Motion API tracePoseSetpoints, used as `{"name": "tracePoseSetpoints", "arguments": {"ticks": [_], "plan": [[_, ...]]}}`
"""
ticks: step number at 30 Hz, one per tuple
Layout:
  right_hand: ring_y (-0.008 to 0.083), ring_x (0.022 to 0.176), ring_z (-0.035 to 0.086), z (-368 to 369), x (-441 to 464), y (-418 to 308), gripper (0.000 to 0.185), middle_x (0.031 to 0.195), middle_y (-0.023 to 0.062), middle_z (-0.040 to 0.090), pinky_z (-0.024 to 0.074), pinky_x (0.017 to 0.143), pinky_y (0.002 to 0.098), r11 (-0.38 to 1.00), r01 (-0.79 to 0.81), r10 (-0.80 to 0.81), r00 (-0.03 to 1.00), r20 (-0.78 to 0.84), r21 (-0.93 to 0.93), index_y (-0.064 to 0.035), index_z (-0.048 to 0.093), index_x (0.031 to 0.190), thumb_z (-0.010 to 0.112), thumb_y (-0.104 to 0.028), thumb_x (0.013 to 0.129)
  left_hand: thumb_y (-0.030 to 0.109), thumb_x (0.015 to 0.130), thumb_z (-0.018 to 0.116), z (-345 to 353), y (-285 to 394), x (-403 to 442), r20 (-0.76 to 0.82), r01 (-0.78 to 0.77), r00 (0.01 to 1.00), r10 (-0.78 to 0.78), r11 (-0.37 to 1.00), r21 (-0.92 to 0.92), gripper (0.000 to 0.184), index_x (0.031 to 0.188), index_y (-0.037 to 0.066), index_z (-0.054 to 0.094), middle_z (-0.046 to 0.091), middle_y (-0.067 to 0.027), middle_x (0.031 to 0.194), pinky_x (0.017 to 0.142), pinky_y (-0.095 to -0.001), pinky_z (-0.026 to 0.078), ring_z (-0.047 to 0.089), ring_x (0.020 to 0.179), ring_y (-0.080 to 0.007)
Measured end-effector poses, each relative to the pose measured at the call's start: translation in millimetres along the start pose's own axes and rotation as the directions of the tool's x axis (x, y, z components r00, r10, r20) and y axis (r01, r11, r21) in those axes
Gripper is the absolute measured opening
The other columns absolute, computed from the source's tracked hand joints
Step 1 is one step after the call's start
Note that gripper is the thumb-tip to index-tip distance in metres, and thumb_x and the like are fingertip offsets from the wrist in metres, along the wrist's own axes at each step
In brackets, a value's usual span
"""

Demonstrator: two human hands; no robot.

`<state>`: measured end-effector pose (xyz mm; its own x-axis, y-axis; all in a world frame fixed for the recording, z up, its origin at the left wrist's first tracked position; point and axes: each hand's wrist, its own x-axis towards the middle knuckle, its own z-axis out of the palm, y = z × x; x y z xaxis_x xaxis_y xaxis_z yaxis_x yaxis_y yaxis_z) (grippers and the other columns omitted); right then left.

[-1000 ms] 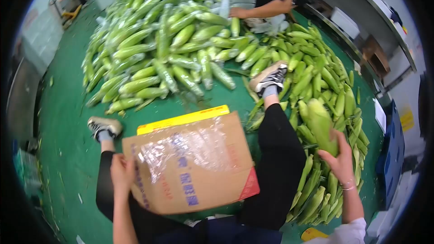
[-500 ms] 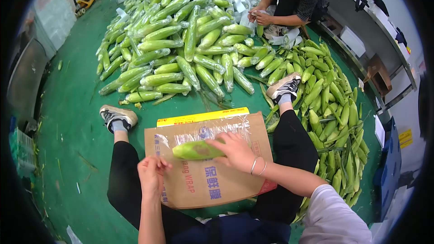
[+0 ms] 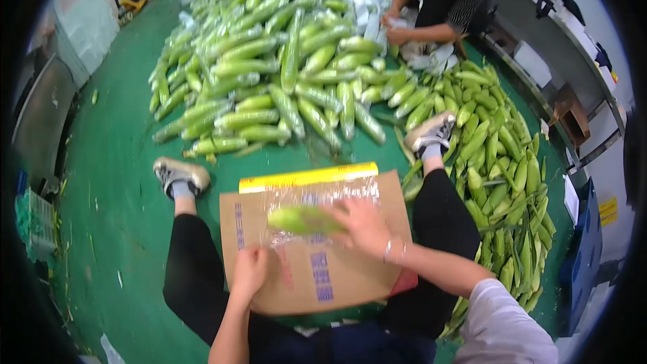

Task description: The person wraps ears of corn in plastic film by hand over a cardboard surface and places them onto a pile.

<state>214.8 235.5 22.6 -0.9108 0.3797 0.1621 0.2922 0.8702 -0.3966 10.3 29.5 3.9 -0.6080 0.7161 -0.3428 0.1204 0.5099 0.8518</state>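
An ear of corn in its green husk lies across the clear film on top of a cardboard box. My right hand covers the right end of this ear, its fingers spread and blurred. Below the ear's left end, my left hand is closed over the left part of the cardboard; whether it pinches film is too blurred to tell. A yellow box edge shows behind the cardboard, which sits between my legs.
Film-wrapped corn is heaped ahead, unwrapped ears to the right. A co-worker crouches at the back, both hands near a pale wrapping. A blue crate stands at the right, a shelf behind it.
My right hand has brought the ear from the right-hand pile onto the film-covered cardboard. My left hand has shifted right and its fingers have closed. The co-worker's hands have come together.
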Motion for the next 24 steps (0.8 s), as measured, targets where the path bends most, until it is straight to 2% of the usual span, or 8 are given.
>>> {"name": "tracePoseSetpoints", "arguments": {"ticks": [1, 4, 7, 9, 12, 17, 20, 24], "plan": [[0.0319, 0.103, 0.053, 1.3, -3.1, 0.2, 0.059, 0.112, 0.0126, 0.055, 0.0427, 0.086, 0.0418, 0.996, 0.034, -0.03, 0.998, 0.053, -0.085, -0.0158, 0.051, 0.133, 0.071, -0.027, 0.079, 0.018, 0.093, 0.053, -5.9, 10.9, 4.7, 0.136, 0.148, 0.986, -0.092, 0.86, -0.489, 0.025, 0.072, 0.006, 0.048, 0.056, -0.0104, 0.059, 0.045, -0.0352, 0.045, 0.06, 0.054, -0.022], [0.0301, 0.099, 0.053, 3.3, -9.3, 1.4, 0.06, 0.111, 0.0085, 0.054, 0.0414, 0.086, 0.0399, 0.984, 0.082, -0.101, 0.988, 0.116, 0.157, -0.0175, 0.052, 0.132, 0.071, -0.031, 0.078, 0.014, 0.096, 0.049, 1.9, 55.8, 1.2, -0.007, -0.024, 0.999, 0.042, 0.413, -0.91, 0.026, 0.071, 0.006, 0.048, 0.057, -0.0077, 0.063, 0.051, -0.0296, 0.046, 0.057, 0.053, -0.0183], [0.0309, 0.096, 0.052, -17.5, 19.2, 5.6, 0.057, 0.108, 0.0087, 0.054, 0.0404, 0.087, 0.0396, 0.991, 0.12, -0.128, 0.968, 0.215, 0.051, -0.0177, 0.055, 0.13, 0.071, -0.033, 0.078, 0.023, 0.095, 0.054, 50.6, 51.2, 32.4, -0.064, -0.36, 0.932, 0.357, 0.891, -0.278, 0.023, 0.1, 0.001, 0.06, 0.066, -0.0146, 0.093, 0.073, -0.0374, 0.051, 0.063, 0.083, -0.0264], [0.0305, 0.099, 0.05, -13.3, 20.6, 3.9, 0.052, 0.103, 0.0094, 0.055, 0.0398, 0.087, 0.0401, 0.994, 0.105, -0.106, 0.99, -0.097, -0.016, -0.0104, 0.059, 0.119, 0.073, -0.037, 0.077, 0.037, 0.087, 0.065, 59.3, 58.6, 37.0, 0.197, -0.67, 0.683, 0.704, 0.496, 0.552, 0.048, 0.119, 0.003, 0.055, 0.061, -0.0151, 0.105, 0.082, -0.0413, 0.049, 0.059, 0.097, -0.0303], [0.0308, 0.099, 0.05, -17.8, -20.3, -22.3, 0.043, 0.105, 0.0124, 0.055, 0.04, 0.087, 0.0409, 0.986, -0.15, 0.162, 0.955, -0.247, 0.067, -0.0042, 0.059, 0.101, 0.076, -0.034, 0.075, 0.051, 0.072, 0.073, 49.6, 78.0, 36.9, 0.326, -0.625, 0.746, 0.581, 0.44, 0.645, 0.074, 0.125, 0.005, 0.051, 0.057, -0.0169, 0.106, 0.082, -0.0425, 0.049, 0.058, 0.097, -0.0336], [0.0307, 0.072, 0.059, 17.7, -69.8, 51.5, 0.011, 0.078, 0.011, 0.061, 0.0488, 0.065, 0.0414, 0.982, -0.095, 0.023, 0.915, -0.403, -0.162, -0.0084, 0.066, 0.083, 0.065, -0.009, 0.073, 0.05, 0.069, 0.076, 35.0, 76.1, 49.8, 0.388, -0.629, 0.742, 0.547, 0.366, 0.685, 0.07, 0.119, 0.006, 0.053, 0.056, -0.0179, 0.098, 0.076, -0.0437, 0.05, 0.06, 0.092, -0.0355], [0.0232, 0.057, 0.06, -30.1, -47.7, 69.5, 0.007, 0.067, 0.0142, 0.06, 0.0463, 0.052, 0.0321, 0.952, -0.232, 0.306, 0.671, -0.676, 0.201, 0.002, 0.062, 0.077, 0.058, 0.002, 0.082, 0.04, 0.073, 0.074, 35.8, 56.1, 47.7, 0.454, -0.704, 0.684, 0.571, 0.35, 0.618, 0.064, 0.122, 0.008, 0.051, 0.058, -0.0178, 0.097, 0.076, -0.0454, 0.051, 0.061, 0.089, -0.0363], [0.0099, 0.054, 0.056, -58.8, -57.2, -8.0, 0.021, 0.06, 0.0054, 0.058, 0.0447, 0.051, 0.0274, 0.571, -0.312, 0.705, 0.66, -0.259, 0.759, 0.0009, 0.057, 0.076, 0.052, -0.009, 0.094, 0.043, 0.072, 0.074, 44.3, 32.5, -11.5, 0.633, -0.709, 0.69, 0.35, 0.502, 0.495, 0.07, 0.129, 0.011, 0.048, 0.057, -0.0195, 0.107, 0.08, -0.0445, 0.05, 0.06, 0.094, -0.0364]]}}
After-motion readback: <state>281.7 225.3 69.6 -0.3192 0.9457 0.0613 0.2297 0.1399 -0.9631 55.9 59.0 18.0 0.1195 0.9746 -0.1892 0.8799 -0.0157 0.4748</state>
